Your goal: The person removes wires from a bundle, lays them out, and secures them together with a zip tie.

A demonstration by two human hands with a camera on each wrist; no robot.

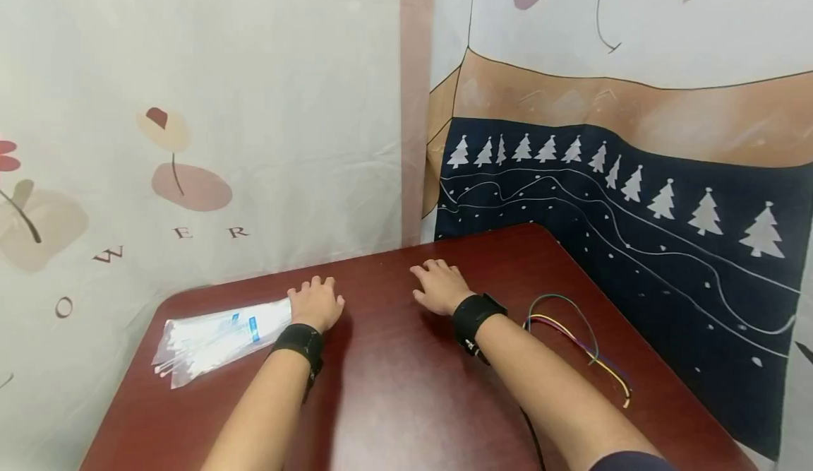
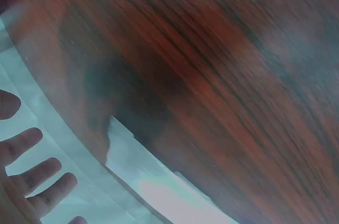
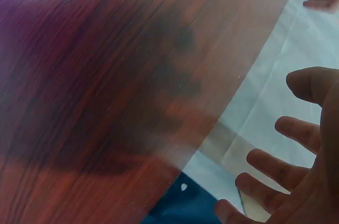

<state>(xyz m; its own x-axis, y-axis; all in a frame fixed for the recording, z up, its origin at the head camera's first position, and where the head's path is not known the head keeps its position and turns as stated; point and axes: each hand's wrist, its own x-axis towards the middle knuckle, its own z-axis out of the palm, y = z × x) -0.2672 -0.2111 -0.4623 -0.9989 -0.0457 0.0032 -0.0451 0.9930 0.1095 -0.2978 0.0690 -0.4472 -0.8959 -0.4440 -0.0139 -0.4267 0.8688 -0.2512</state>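
Above the table's far left part, my left hand [image 1: 315, 306] is held out with spread fingers and holds nothing. Nearest to it are the clear plastic bags of white cable ties [image 1: 219, 338], whose right end lies beside the hand. My right hand [image 1: 440, 287] hovers over the far middle of the table, its fingers apart and nothing in them. To the right of that forearm lies a small bunch of thin coloured wires [image 1: 574, 340], green, yellow and red among them. In the right wrist view, the right hand's fingers [image 3: 302, 134] look loosely extended.
The reddish-brown wooden table [image 1: 394, 393] meets a pale printed curtain [image 1: 305, 139] at its far edge. A dark blue cloth with white trees [image 1: 610, 231] hangs along the right side. A black cable [image 1: 532, 432] runs under the right forearm. Both wrists wear black straps [image 1: 476, 316].
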